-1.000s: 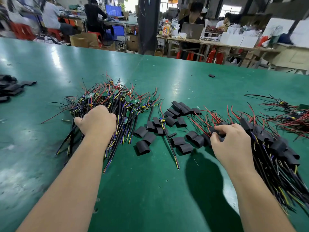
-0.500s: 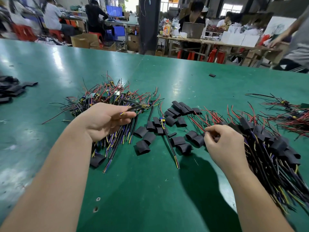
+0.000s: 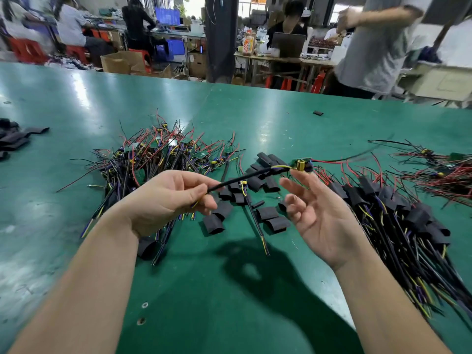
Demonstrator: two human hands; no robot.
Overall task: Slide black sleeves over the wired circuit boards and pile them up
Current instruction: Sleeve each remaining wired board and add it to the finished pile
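Left grip (image 3: pixel 166 200) pinches the cable (image 3: pixel 245 179), offering its circuit board (image 3: pixel 301 164); right grip (image 3: pixel 321 215), released, hovers beside, probably to take it.

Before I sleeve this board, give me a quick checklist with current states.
1. Grip: the left hand pinches the cable: ok.
2. The board is bare, no sleeve on it: ok.
3. The right hand is empty, fingers spread: ok.
4. Loose sleeves lie on the table: ok.
5. Sleeve mouths open enough: cannot tell.
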